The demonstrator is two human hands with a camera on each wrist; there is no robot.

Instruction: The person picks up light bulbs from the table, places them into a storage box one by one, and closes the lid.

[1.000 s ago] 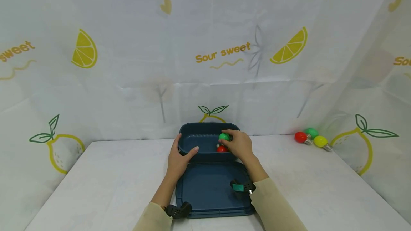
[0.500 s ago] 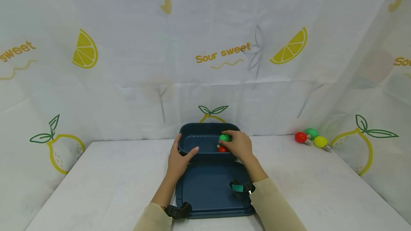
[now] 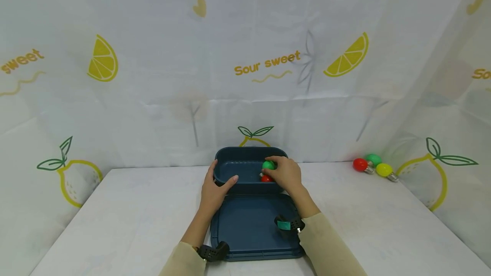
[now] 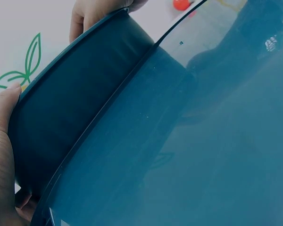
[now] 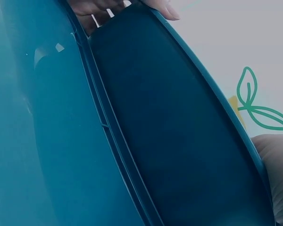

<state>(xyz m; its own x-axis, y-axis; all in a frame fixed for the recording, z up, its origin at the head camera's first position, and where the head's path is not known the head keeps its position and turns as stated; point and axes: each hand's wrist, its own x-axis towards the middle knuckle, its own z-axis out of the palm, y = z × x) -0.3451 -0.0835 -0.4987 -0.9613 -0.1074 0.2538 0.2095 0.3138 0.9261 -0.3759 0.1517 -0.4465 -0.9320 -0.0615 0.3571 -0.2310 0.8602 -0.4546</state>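
A small green bulb (image 3: 268, 165) with a smooth, rounded, bright green globe is pinched between the thumb and fingers of the right hand (image 3: 285, 173); the grip is narrow, and the far side of the bulb is covered by the fingers. The green globe is held inside a deep blue box (image 3: 249, 188), toward its right end, just above and beside a glossy red bulb (image 3: 266, 178), of which a small metallic part can be made out. The box is open at the top, with rounded corners and plain, dark walls. Its near left corner is gripped by the left hand (image 3: 216, 188), with the thumb laid over the near rim and the fingers spread along the left side. In both wrist views the bulbs inside are hidden by the box's wall. A flat blue lid (image 3: 253, 227) with a raised edge is laid on the white table (image 3: 153, 208) just in front of the box, under the forearms. Well apart, at the far right of the table, three more bulbs are grouped: one red (image 3: 359, 165), one green (image 3: 373, 159) and one yellow (image 3: 384, 169), with silvery screw bases seen on the red and yellow ones
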